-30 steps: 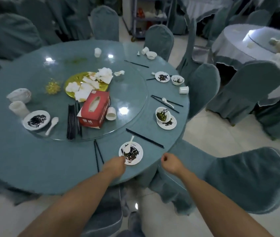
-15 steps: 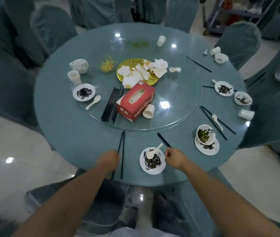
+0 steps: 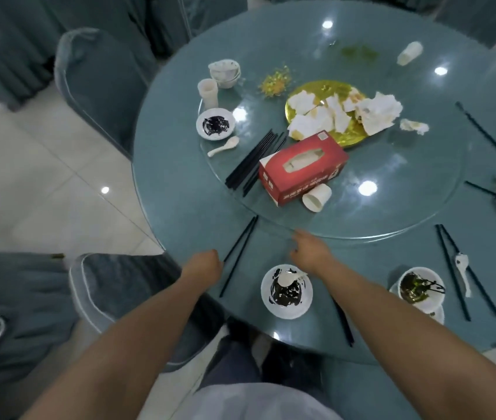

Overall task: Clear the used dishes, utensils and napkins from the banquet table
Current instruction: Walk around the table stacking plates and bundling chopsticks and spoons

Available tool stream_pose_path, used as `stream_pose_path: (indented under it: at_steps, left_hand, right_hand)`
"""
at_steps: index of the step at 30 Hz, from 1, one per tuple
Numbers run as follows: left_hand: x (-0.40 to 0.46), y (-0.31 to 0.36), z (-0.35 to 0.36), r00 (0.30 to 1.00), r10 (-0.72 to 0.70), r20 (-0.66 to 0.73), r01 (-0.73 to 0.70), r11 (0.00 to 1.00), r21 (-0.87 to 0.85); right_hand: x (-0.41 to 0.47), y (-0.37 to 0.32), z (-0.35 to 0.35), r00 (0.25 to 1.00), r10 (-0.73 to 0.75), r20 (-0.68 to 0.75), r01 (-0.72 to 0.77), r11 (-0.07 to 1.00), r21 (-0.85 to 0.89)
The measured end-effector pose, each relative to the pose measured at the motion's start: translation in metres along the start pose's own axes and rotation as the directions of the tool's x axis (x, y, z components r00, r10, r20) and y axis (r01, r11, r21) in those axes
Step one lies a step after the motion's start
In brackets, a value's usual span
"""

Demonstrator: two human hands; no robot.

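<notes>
My left hand (image 3: pixel 204 265) is curled in a fist at the table's front edge, its knuckles right beside a pair of black chopsticks (image 3: pixel 240 253); nothing shows in its grip. My right hand (image 3: pixel 310 250) reaches forward, fingertips at the rim of the glass turntable (image 3: pixel 361 234). Below that wrist sits a small white plate (image 3: pixel 286 294) smeared with dark sauce, a spoon lying in it. A sauce-stained bowl on a saucer (image 3: pixel 420 287) stands to the right, beside a white spoon (image 3: pixel 463 268) and more chopsticks (image 3: pixel 452 271). On the turntable, a gold plate (image 3: pixel 325 86) holds crumpled napkins (image 3: pixel 374 112).
Also on the turntable are a red tissue box (image 3: pixel 302 166), a tipped paper cup (image 3: pixel 317 197), a bundle of chopsticks (image 3: pixel 255 160), a sauce plate (image 3: pixel 215 124), a cup (image 3: pixel 208 92) and stacked bowls (image 3: pixel 224 72). Covered chairs (image 3: pixel 113 292) stand close on the left.
The view has swung so the table sits further right. My right hand has moved from beside the small plate forward to the turntable rim. The left fist stays by the chopsticks.
</notes>
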State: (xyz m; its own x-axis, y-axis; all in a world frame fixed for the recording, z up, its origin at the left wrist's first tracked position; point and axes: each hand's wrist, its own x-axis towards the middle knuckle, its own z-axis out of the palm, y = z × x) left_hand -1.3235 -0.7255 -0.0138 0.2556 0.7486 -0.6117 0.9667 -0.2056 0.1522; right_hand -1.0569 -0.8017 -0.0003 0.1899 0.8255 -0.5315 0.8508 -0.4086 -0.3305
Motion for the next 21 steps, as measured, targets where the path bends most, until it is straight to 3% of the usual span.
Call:
stream_pose_path:
  at_steps: [4, 13, 21]
  left_hand:
    - [0.017, 0.006, 0.030, 0.999, -0.021, 0.047, 0.022, 0.999, -0.029]
    - [0.034, 0.013, 0.067, 0.997, 0.016, -0.070, -0.017, 1.000, -0.005]
    - [0.038, 0.013, 0.055, 1.000, 0.001, -0.018, -0.001, 1.000, 0.015]
  right_hand:
    - [0.028, 0.003, 0.011, 1.000, -0.022, 0.014, 0.022, 0.997, -0.070]
    - [0.037, 0.020, 0.028, 0.999, 0.001, 0.044, 0.009, 0.973, -0.231]
    - [0.027, 0.033, 0.022, 0.998, 0.051, 0.021, -0.046, 0.980, -0.192]
